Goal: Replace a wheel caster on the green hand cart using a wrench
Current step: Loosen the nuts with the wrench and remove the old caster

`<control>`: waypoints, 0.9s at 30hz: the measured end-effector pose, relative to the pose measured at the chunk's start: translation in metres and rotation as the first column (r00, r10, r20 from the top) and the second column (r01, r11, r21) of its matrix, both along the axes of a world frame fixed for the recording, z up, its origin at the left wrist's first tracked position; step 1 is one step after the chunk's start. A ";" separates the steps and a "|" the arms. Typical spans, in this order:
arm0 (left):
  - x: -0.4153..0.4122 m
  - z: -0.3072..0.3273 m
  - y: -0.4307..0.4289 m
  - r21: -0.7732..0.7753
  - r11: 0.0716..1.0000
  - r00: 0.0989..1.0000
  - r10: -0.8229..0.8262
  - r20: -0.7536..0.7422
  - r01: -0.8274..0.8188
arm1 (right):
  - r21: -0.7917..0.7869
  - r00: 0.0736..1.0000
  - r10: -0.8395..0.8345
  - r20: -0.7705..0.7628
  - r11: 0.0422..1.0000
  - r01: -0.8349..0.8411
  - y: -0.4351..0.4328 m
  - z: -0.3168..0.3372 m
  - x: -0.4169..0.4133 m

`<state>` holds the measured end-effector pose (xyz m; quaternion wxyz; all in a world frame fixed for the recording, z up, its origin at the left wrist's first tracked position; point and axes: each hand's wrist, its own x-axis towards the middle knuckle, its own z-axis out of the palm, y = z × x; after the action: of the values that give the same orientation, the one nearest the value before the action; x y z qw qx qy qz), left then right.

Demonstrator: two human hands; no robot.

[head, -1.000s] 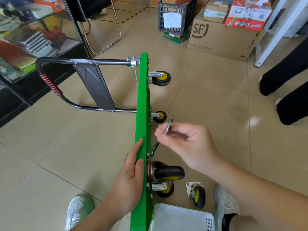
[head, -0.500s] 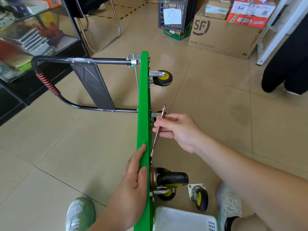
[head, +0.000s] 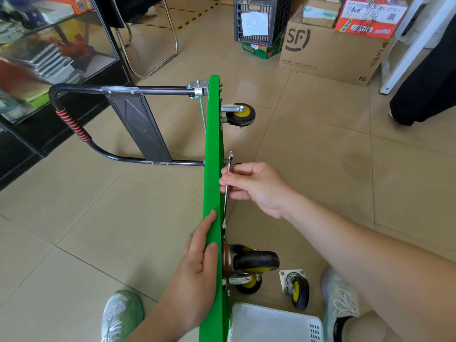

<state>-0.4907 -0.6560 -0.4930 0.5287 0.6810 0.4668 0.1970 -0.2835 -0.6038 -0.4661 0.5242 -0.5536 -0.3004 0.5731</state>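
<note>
While the cart (head: 212, 154) is standing on edge on the floor (head: 98, 218), L hand (head: 197, 275) is resting along its top edge, fingers (head: 209, 222) near straight, just beside the big caster (head: 255, 261). R hand (head: 256, 188) is pinching the wrench (head: 227, 196) mid-shaft in curled fingers (upright, close to the underside). Loose caster (head: 297, 291) is lying nearby.

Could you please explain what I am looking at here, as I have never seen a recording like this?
There is no robot. A person wears one camera on the head, looking down at their own two hands. A green cart stands on its edge on the tiled floor, wheels pointing right. The left hand rests on the cart's edge. The right hand holds a wrench close to the cart's underside. A loose caster lies on the floor by a white basket.
</note>
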 end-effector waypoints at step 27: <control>0.003 0.007 -0.005 -0.008 1.000 1.000 0.014 0.004 -0.014 | 0.274 0.947 -0.076 0.311 0.962 -0.013 -0.070 0.007 -0.028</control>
<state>-0.4873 -0.6614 -0.4863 0.5311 0.6752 0.4710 0.2003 -0.3113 -0.6733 -0.4589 0.5491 -0.5662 -0.4483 0.4207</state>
